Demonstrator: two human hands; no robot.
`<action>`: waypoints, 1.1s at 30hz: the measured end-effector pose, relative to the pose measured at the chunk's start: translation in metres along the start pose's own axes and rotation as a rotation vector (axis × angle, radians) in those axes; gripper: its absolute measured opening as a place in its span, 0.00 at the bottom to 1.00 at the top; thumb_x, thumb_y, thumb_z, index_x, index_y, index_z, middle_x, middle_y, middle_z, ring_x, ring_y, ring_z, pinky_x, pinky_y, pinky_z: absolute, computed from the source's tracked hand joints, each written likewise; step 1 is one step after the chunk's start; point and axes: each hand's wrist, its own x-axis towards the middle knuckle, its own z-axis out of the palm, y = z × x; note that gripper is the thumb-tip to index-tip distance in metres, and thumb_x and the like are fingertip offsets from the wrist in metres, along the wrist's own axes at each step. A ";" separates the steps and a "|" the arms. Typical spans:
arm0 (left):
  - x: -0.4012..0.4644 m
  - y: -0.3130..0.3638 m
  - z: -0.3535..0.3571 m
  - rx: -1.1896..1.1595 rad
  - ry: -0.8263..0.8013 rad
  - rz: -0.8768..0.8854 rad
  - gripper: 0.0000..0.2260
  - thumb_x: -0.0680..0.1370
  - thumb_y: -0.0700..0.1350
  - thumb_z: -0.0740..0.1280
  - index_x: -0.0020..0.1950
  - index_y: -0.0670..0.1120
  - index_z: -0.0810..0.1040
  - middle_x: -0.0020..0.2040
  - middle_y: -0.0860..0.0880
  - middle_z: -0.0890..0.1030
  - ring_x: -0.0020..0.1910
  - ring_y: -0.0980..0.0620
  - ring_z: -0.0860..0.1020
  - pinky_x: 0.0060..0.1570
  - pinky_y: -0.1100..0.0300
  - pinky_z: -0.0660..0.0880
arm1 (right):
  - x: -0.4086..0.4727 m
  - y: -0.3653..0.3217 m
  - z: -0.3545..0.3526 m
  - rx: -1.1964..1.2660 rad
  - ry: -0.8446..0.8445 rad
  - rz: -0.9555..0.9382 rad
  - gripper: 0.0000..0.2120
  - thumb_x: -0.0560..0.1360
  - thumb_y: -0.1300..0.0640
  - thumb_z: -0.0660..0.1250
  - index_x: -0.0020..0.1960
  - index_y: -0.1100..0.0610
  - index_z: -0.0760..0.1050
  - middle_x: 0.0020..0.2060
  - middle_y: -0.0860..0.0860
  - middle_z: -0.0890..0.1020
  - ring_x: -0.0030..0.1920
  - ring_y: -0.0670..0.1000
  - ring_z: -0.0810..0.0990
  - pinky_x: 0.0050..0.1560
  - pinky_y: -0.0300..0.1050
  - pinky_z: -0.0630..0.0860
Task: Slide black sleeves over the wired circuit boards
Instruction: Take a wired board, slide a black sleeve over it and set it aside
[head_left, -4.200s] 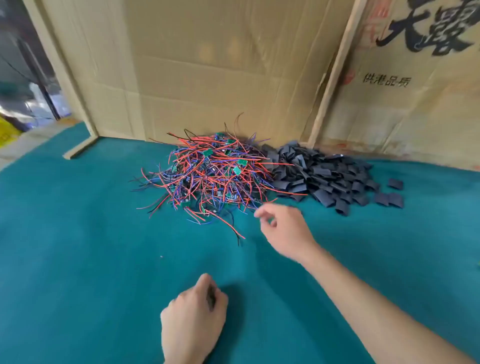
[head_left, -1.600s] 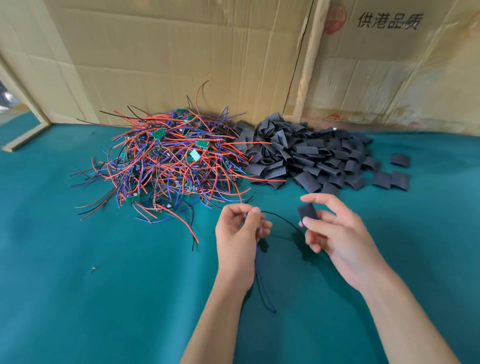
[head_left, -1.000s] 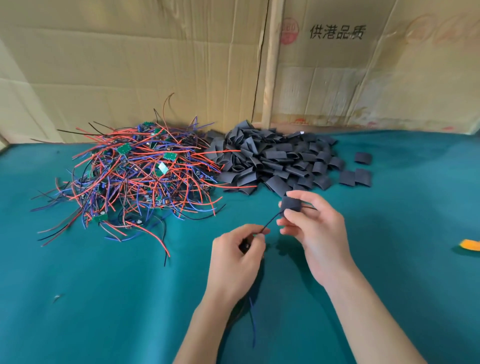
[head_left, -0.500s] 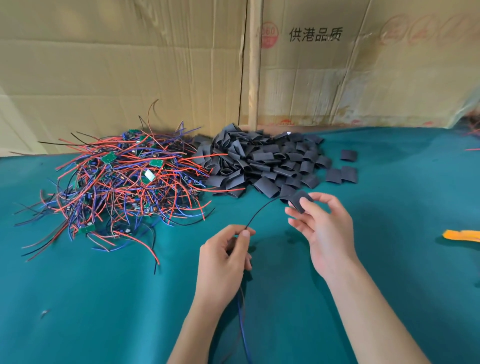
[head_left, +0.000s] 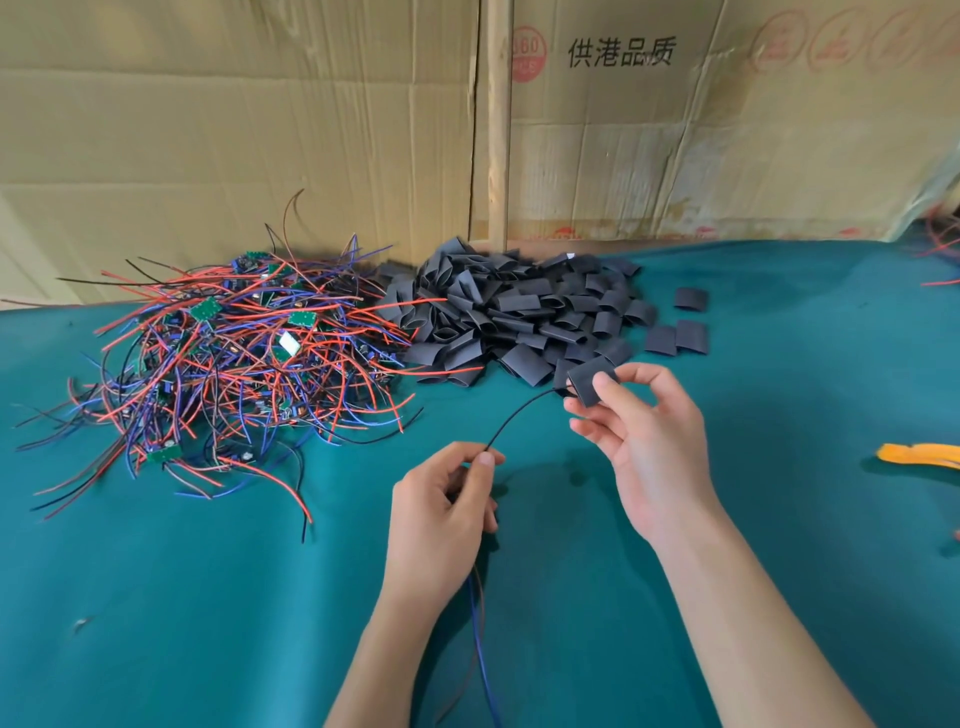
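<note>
The right hand (head_left: 641, 447) is pinching a black sleeve (head_left: 592, 379) above the middle of the green cloth (head_left: 156, 597). The left hand (head_left: 441, 514) is pinching a thin black wire (head_left: 519, 415) that is running up into the sleeve. The circuit board is hiding inside the fingers, so I cannot tell where it is.

Right hand (head_left: 644, 447) pinches a black sleeve (head_left: 589, 380) between thumb and fingertips, and a black wire (head_left: 519, 415) arcs from it down to the left hand (head_left: 441, 514), which grips that wire between thumb and forefinger. Blue and brown leads (head_left: 480, 649) trail below the left fingers. Beyond the right fingertips lies the sleeve pile (head_left: 519, 317); beyond the left, the tangled wired boards (head_left: 234, 353).
</note>
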 end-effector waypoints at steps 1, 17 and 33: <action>0.000 0.000 0.000 0.000 0.002 -0.001 0.09 0.82 0.43 0.65 0.45 0.51 0.82 0.24 0.49 0.77 0.26 0.53 0.76 0.37 0.54 0.77 | -0.001 0.000 0.000 -0.006 -0.006 -0.001 0.06 0.79 0.66 0.70 0.48 0.59 0.74 0.32 0.50 0.81 0.41 0.59 0.86 0.41 0.45 0.82; 0.000 0.003 -0.001 0.023 -0.061 0.008 0.07 0.81 0.47 0.67 0.47 0.54 0.85 0.26 0.51 0.78 0.29 0.47 0.77 0.34 0.62 0.73 | -0.004 0.008 0.002 -0.156 -0.147 0.060 0.07 0.76 0.67 0.72 0.48 0.59 0.76 0.34 0.52 0.84 0.38 0.57 0.86 0.37 0.44 0.81; -0.002 0.006 -0.009 -0.082 -0.243 -0.046 0.26 0.69 0.37 0.56 0.64 0.55 0.78 0.41 0.55 0.76 0.40 0.56 0.73 0.40 0.67 0.69 | -0.021 0.023 0.021 -0.093 -0.248 0.220 0.12 0.72 0.68 0.74 0.54 0.57 0.82 0.38 0.52 0.85 0.34 0.49 0.78 0.33 0.39 0.74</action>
